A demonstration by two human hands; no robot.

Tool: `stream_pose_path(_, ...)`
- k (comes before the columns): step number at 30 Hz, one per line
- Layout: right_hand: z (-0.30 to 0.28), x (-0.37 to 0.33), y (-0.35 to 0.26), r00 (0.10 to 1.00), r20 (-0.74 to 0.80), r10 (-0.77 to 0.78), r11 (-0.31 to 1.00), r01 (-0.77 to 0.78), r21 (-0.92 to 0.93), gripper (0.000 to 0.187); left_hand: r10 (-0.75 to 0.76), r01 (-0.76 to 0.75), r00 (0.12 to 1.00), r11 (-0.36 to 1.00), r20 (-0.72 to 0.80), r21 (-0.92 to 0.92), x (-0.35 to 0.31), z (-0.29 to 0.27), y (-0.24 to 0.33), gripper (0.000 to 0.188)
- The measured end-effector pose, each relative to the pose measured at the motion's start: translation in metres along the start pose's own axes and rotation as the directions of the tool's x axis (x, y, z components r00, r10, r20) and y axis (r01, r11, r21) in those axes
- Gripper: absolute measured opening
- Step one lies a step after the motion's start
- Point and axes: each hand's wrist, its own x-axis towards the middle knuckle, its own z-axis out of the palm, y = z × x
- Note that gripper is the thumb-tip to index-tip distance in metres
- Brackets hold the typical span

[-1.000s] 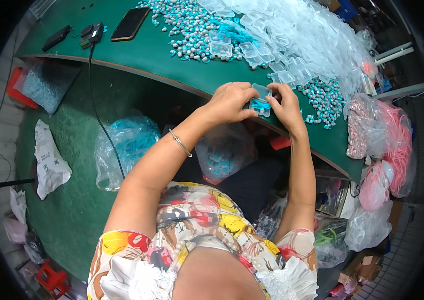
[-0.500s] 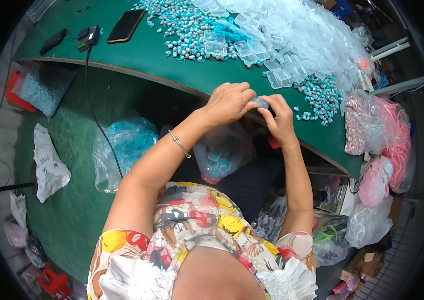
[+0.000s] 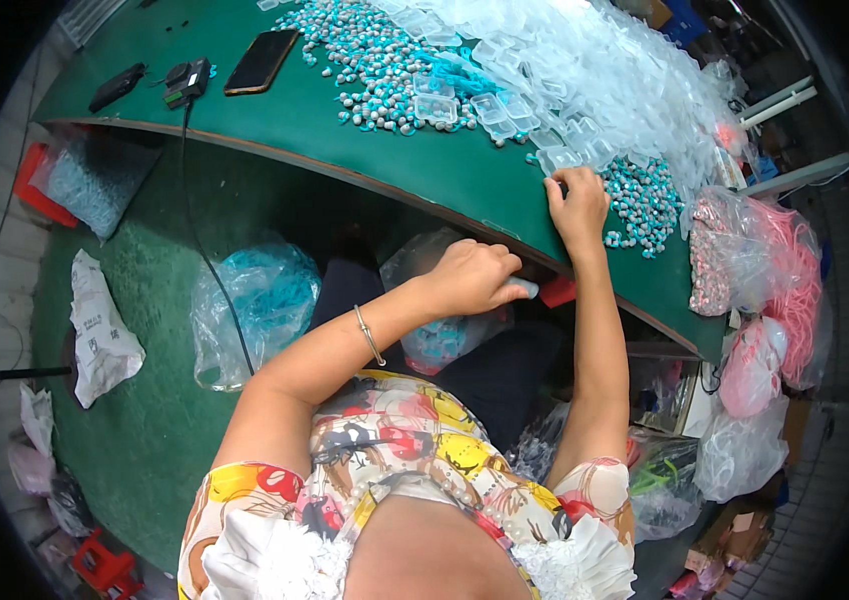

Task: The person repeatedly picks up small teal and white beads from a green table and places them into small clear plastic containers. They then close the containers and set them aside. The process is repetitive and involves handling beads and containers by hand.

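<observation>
One small box juts right from the left hand, pinched by thumb and fingers; the right hand bends its fingers at a clear case on their far side, grasp unclear.

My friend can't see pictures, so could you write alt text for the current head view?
A person's left hand holds a small box by a green table; the right hand is beside piled clear boxes and teal-and-grey pieces. A phone lies further left.
</observation>
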Motion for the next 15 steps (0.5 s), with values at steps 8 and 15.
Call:
stream_pose_path(8, -0.029, 0.001, 0.014, 0.985, 0.077, 0.153, 0.817, -0.170, 0.551, 0.011, -0.161, 0.164, 0.945, 0.986, -0.284, -0.013, 0.064, -0.029, -0.038, 0.017)
stream_pose_path(15, -0.055, -0.057, -0.014, 0.995, 0.066, -0.072, 0.855, 0.028, 0.519, 0.010, -0.164, 0.193, 0.956, 0.976, -0.245, 0.100, 0.120, -0.008, -0.067, 0.015)
